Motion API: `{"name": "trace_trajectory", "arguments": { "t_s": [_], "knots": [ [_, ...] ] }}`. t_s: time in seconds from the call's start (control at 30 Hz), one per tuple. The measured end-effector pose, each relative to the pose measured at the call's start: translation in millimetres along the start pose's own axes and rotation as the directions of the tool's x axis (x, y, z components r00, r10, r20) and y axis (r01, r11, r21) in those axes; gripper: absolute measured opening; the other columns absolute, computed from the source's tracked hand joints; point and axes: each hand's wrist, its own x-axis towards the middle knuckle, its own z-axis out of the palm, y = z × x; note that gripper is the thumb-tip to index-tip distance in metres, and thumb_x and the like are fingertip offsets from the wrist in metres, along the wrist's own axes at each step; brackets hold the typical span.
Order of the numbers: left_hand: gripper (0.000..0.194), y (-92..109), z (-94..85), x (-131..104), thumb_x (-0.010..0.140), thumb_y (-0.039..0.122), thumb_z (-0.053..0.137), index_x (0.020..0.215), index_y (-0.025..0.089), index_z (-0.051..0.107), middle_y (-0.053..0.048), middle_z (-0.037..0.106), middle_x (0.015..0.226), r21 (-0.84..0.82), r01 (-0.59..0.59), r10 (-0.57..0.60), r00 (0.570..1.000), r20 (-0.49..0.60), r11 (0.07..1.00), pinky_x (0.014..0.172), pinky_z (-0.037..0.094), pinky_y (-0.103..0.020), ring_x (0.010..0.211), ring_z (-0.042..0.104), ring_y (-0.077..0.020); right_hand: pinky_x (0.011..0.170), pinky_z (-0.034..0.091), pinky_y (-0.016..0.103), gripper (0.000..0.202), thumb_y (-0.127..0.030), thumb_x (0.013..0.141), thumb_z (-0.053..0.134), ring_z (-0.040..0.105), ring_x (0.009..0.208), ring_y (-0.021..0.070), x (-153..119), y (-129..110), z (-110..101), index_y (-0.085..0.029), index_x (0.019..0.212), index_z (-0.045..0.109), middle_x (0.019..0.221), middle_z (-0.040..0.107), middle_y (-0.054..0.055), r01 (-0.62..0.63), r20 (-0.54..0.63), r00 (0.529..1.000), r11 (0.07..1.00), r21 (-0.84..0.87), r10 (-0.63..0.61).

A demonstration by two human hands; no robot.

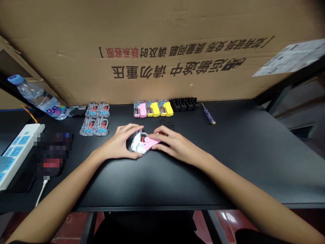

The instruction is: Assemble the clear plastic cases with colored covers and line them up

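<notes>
Near the middle of the black table, my left hand (122, 142) grips a clear plastic case (137, 143) between thumb and fingers, with white, blue and red parts visible inside. From the right, my right hand (175, 144) pinches a pink piece (151, 142) that lies against the case's right side. Just behind my right hand are several small black rings (167, 123). Farther back stand one pink-and-clear unit (140, 110) and two yellow-and-clear units (153, 110) in a row, with black parts (184, 103) beside them.
Several clear cases (94, 125) sit at the back left, near a water bottle (43, 98). A white power strip (19, 149) and a blurred-out dark device (52, 152) are at the left. A screwdriver (208, 114) lies back right. Cardboard (157, 27) stands behind.
</notes>
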Motion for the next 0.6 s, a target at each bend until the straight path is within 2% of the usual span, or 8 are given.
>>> {"name": "trace_trajectory", "arguments": {
  "t_s": [0.3,0.6],
  "knots": [
    [0.096,0.0,0.0,-0.7,0.077,0.045,0.09,0.161,0.029,0.045,-0.013,0.054,0.157,0.001,0.018,-0.018,1.0,0.0,1.0,0.124,0.032,-0.052,0.147,0.049,-0.0362,0.097,0.06,0.043,0.037,-0.04,0.11,0.059,0.07,0.114,0.0278,3.6,-3.3,3.4,-0.025,0.143,0.067,0.128,0.069,0.013,0.027,-0.018,0.999,1.0,0.015,-0.027],
    [0.101,-2.3,2.6,0.0,0.077,0.055,0.092,0.163,0.031,0.045,-0.014,0.055,0.158,0.008,0.01,-0.01,1.0,0.005,1.0,0.125,0.031,-0.055,0.148,0.05,-0.0379,0.094,0.061,0.045,0.035,-0.038,0.109,0.061,0.071,0.111,0.029,3.9,-5.0,10.0,-0.023,0.14,0.068,0.125,0.073,0.013,0.046,-0.051,0.998,0.998,-0.039,-0.048]
  ]
}}
